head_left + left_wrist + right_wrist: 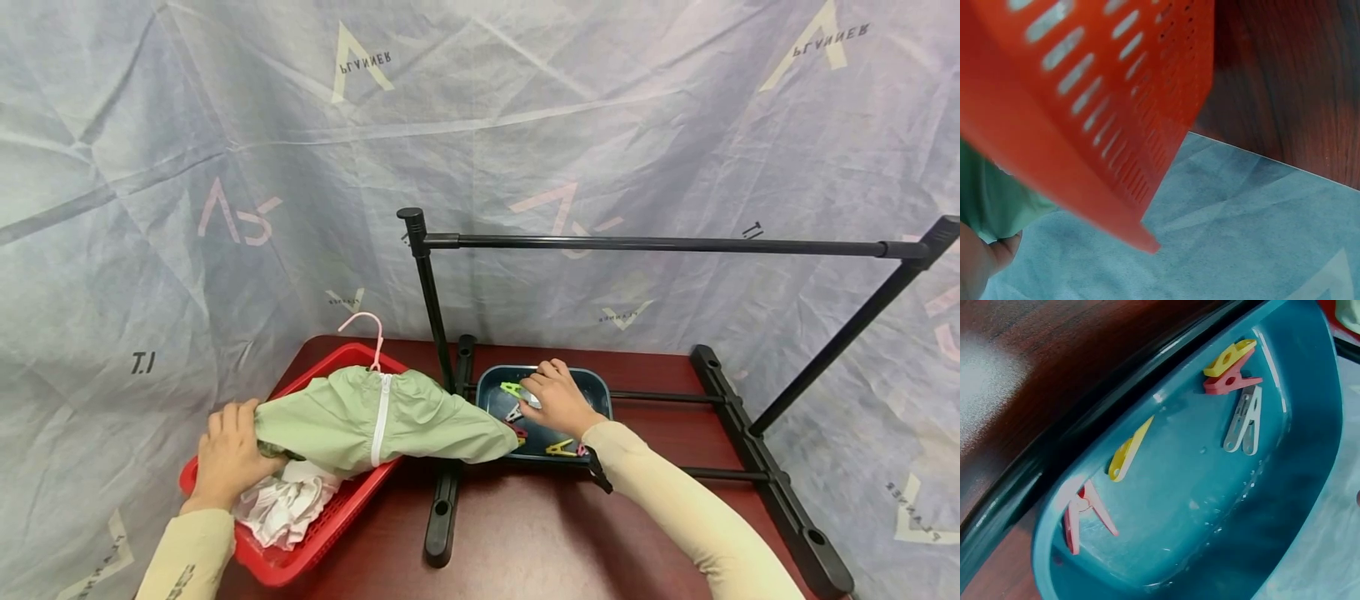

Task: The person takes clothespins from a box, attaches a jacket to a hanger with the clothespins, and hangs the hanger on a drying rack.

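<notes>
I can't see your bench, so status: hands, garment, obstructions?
Left hand gripping green garment. Right hand at blue tray, apparently pinching green clip. Garment on pink hanger, lying over red basket. Garment's right end partly hides tray's corner.

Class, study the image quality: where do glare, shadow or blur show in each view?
Head view: a soft shadow darkens the dark-red wood-grain table; left wrist view: the red slotted plastic basket has a blurry near rim; right wrist view: whitish glare marks the table at left, glints dot the oblong teal plastic tray.
</notes>
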Demonstrator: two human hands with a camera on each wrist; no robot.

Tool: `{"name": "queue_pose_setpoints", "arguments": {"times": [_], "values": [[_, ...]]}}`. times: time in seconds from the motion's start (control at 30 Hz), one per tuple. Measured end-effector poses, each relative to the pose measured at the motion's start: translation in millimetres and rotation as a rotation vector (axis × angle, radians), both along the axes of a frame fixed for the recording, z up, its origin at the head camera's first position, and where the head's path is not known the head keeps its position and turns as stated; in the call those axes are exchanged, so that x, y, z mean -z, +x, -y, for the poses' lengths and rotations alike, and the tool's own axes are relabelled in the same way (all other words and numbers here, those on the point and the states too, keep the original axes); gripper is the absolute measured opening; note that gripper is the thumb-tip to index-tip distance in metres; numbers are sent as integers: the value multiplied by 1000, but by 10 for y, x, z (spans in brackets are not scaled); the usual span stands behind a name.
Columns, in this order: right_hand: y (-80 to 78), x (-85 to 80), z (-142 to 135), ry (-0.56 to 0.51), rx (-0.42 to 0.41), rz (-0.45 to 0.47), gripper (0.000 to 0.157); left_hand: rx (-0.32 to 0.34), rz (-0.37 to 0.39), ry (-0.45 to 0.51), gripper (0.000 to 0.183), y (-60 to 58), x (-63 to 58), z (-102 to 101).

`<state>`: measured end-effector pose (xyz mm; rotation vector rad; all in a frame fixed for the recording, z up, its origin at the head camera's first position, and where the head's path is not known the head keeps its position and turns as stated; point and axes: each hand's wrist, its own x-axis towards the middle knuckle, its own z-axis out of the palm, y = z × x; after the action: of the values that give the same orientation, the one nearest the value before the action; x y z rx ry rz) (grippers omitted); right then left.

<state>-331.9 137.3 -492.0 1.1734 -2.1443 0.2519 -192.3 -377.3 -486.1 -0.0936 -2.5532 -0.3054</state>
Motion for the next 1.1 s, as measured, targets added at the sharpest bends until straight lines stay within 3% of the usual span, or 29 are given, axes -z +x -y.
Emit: {"name": "queue_pose_setpoints", "arguments": {"times": [0.63,1.1], "values": [[30,-164,-23,-50,-9,-40,25,2,8,7,101,6,6,5],[58,-295,56,-82,-100,-64,25,1,27,12,101,28,-15,-7]]}}
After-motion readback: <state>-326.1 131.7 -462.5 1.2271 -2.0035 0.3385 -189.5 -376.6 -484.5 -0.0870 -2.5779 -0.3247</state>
